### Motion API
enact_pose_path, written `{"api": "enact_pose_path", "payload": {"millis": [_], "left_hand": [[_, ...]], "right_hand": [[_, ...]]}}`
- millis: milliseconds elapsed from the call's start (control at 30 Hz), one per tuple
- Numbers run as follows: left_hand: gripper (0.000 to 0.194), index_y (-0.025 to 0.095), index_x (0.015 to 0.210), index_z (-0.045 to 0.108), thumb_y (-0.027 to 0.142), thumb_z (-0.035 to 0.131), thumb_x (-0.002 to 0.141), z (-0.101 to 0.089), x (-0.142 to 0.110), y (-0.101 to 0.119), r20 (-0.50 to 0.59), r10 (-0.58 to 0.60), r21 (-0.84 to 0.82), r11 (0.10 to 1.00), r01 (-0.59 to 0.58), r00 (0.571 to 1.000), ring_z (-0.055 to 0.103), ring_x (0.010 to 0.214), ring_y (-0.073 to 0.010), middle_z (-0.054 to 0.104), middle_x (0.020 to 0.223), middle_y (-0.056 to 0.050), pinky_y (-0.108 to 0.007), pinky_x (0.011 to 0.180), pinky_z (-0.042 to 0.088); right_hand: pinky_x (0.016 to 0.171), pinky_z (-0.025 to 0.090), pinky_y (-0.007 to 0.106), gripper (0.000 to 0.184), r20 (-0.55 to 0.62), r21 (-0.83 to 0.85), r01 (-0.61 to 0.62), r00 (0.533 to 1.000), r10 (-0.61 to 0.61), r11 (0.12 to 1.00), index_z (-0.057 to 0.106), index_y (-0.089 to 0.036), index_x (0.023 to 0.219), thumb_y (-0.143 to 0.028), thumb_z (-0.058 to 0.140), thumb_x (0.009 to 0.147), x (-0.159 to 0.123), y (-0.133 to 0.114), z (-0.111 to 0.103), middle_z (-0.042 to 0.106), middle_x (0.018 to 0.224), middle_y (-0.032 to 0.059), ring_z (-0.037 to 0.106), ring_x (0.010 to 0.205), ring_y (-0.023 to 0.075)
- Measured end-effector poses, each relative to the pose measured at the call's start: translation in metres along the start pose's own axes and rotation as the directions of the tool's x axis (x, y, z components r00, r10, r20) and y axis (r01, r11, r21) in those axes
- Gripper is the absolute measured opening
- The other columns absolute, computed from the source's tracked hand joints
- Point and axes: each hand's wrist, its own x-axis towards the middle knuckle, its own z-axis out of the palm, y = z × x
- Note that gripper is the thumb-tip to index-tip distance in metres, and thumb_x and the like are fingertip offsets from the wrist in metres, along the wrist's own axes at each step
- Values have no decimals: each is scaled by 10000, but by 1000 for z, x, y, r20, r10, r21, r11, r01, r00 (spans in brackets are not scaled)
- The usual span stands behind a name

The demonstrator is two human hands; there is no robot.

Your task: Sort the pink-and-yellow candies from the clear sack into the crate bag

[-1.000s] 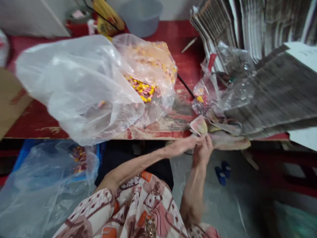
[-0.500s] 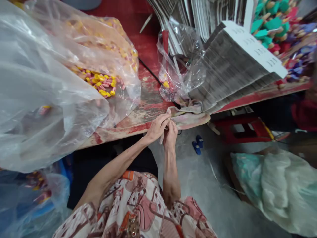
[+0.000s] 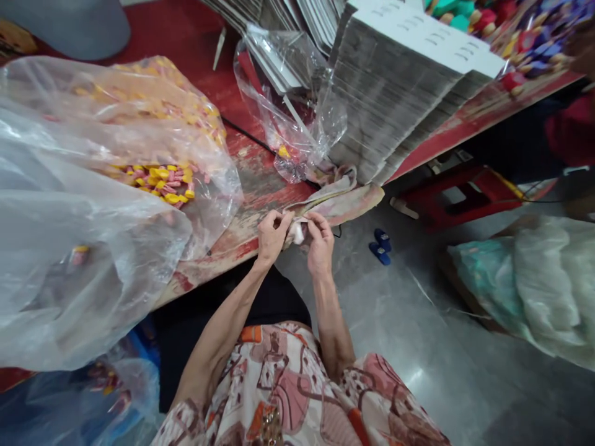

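My left hand (image 3: 271, 233) and my right hand (image 3: 320, 240) meet at the front edge of the worn red table (image 3: 260, 186). Both pinch a small whitish piece (image 3: 297, 233) held between them, fingers curled shut. It hangs from a crumpled pinkish cloth (image 3: 341, 198) that lies on the table edge just beyond my hands. A small clear plastic bag (image 3: 290, 124) with a yellow piece inside sits behind the cloth.
A big clear bag (image 3: 83, 204) of yellow and pink small parts fills the table's left. Stacks of flat grey cards (image 3: 400, 87) stand at the right, colourful toys (image 3: 525, 37) behind. On the floor: a red stool (image 3: 465, 195), blue slippers (image 3: 381, 244), a pale green sack (image 3: 530, 285).
The view swung right and down. My hands drew back slightly from the cloth on the table edge and now pinch a whitish piece between them.
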Motion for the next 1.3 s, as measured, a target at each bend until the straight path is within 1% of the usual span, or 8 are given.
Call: {"api": "enact_pose_path", "payload": {"millis": [200, 367, 533, 667, 800, 1033, 1200, 1300], "left_hand": [[321, 183, 899, 686, 461, 802, 1011, -13, -8, 13, 232, -236, -534, 780, 326, 944, 292, 462, -47, 536, 647, 66, -192, 473, 302], [333, 189, 1237, 760, 477, 655, 1105, -41, -17, 28, 370, -302, -675, 563, 477, 879, 721, 834, -134, 793, 1064, -79, -253, 789, 597], [405, 154, 1153, 775, 528, 623, 1116, -60, -24, 26, 371, -344, -701, 505, 503, 863, 761, 852, -166, 813, 1031, -109, -264, 779, 623], [403, 174, 816, 628, 443, 912, 916, -76, -30, 11, 328, -281, -714, 552, 431, 902, 479, 461, -68, 543, 559, 61, -183, 503, 445], [674, 214, 716, 505, 738, 921, 791, -102, -41, 0, 285, -182, -663, 671, 330, 941, 166, 380, -40, 243, 432, 144, -197, 412, 207], [534, 181, 962, 696, 688, 842, 878, -166, -60, -17, -60, -79, -277, 959, 60, 995, 526, 600, -94, 599, 692, 34, -210, 572, 401], [419, 201, 865, 716, 603, 829, 891, -188, -63, -44, -205, 23, -8, 1000, -26, 978, 660, 714, -157, 716, 781, -8, -264, 684, 517], [429, 210, 772, 715, 594, 767, 955, -186, -64, -49, -205, 74, 36, 997, -68, 976, 597, 632, -157, 655, 664, 3, -269, 647, 481]], "right_hand": [[831, 582, 319, 295, -1, -27, 40, 999, -40, 999, 745, -234, 1046, -467, 774, 866, -8, -20, -17, 791, 1042, 35, 703, 917, 183], [831, 570, 297, 246, -9, -201, 193, 980, -199, 960, 765, -235, 1005, -433, 789, 862, -19, -28, -11, 775, 1009, 25, 690, 902, 164], [659, 476, 254, 397, 17, -285, 181, 983, -183, 941, 730, -209, 912, -605, 759, 893, -17, -22, 3, 677, 779, -17, 558, 671, 113], [563, 379, 259, 659, 86, -308, 142, 989, -121, 941, 540, -233, 664, -835, 623, 921, -15, -8, 14, 556, 611, -33, 432, 543, 97], [529, 341, 265, 719, 159, -406, 129, 985, -69, 905, 429, -260, 640, -917, 557, 901, -13, 9, 19, 570, 595, -22, 413, 505, 95], [597, 387, 264, 637, 187, -541, 192, 977, -105, 819, 635, -221, 974, -842, 669, 834, -11, 17, 16, 667, 693, -37, 505, 568, 121], [646, 403, 297, 611, 261, -657, 271, 957, -125, 703, 606, -242, 773, -832, 571, 927, -20, 11, 26, 629, 647, -22, 512, 599, 147], [680, 416, 305, 635, 406, -661, 382, 906, -121, 645, 592, -247, 702, -802, 491, 993, -27, 12, 59, 618, 643, -9, 510, 623, 159]]}}
